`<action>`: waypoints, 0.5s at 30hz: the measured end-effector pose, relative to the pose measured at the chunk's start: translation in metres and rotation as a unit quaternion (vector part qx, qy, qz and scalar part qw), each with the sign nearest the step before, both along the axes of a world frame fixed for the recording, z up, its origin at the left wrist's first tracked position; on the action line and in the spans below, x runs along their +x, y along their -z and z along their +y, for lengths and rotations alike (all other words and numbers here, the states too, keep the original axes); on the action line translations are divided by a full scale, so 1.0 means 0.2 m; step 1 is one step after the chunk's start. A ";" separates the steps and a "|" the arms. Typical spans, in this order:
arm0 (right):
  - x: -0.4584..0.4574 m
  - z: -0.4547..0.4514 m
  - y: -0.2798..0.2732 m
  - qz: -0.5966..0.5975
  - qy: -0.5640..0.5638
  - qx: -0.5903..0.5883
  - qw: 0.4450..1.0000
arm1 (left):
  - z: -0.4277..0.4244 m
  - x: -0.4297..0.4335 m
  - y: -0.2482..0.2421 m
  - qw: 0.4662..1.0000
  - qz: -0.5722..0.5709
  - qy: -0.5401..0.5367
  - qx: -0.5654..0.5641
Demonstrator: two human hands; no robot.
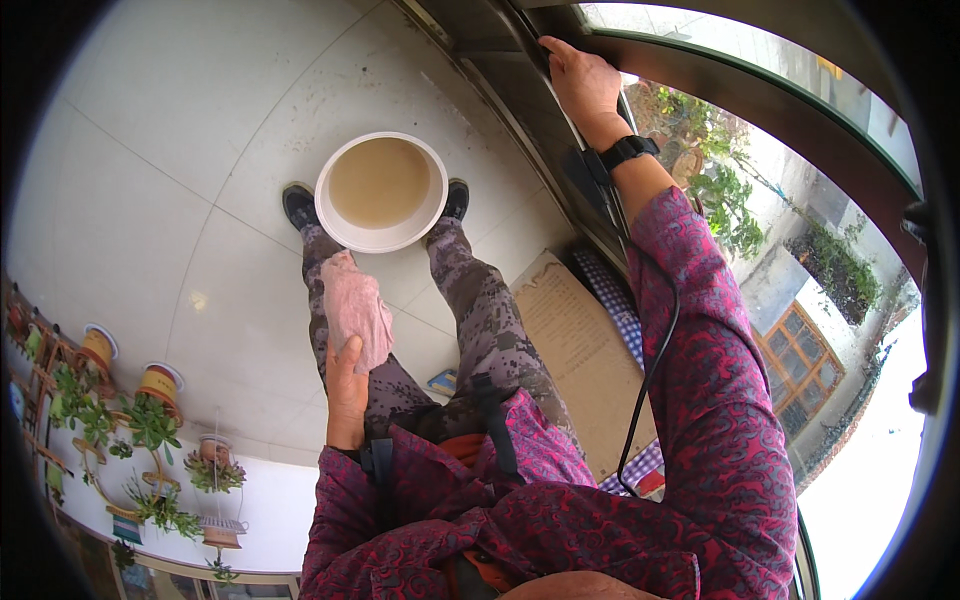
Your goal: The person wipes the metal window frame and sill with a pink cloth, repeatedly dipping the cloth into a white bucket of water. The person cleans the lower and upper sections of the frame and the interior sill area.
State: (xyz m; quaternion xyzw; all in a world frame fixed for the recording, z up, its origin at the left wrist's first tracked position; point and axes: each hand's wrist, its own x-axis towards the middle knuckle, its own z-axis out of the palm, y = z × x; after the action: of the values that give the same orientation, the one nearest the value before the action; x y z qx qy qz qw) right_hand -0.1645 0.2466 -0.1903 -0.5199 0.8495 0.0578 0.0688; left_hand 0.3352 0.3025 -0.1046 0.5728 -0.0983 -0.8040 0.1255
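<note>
My left hand grips a folded, damp-looking pink cloth, thumb on top, held out in front of my left thigh. Up at the window, my right hand rests on the dark metal frame, its index finger stretched along the edge; whether its other fingers curl around the frame is hidden. Between my feet, on the tiles, stands a white plastic bucket with murky tan water in it. A dark cable runs down from the black band on my right wrist.
Flattened cardboard and blue checked fabric lie by the window wall to my right. Several potted plants stand on racks at left. Dirt specks mark the tiled floor. A small blue item lies behind my legs.
</note>
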 end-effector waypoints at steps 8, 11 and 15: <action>0.00 -0.02 0.04 0.028 0.032 0.011 0.999 | 0.01 0.02 0.01 1.000 -0.002 -0.023 0.006; 0.00 -0.02 0.05 0.039 0.035 0.015 0.999 | 0.01 0.03 0.02 1.000 0.003 -0.027 0.005; -0.01 -0.01 0.07 0.050 0.032 0.012 0.998 | 0.02 0.05 0.04 0.999 0.003 -0.032 0.010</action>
State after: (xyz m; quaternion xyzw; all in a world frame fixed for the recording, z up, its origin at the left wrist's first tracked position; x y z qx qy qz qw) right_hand -0.1665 0.2448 -0.2038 -0.4877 0.8675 0.0920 0.0342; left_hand 0.3452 0.3070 -0.1122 0.5745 -0.0715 -0.8023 0.1456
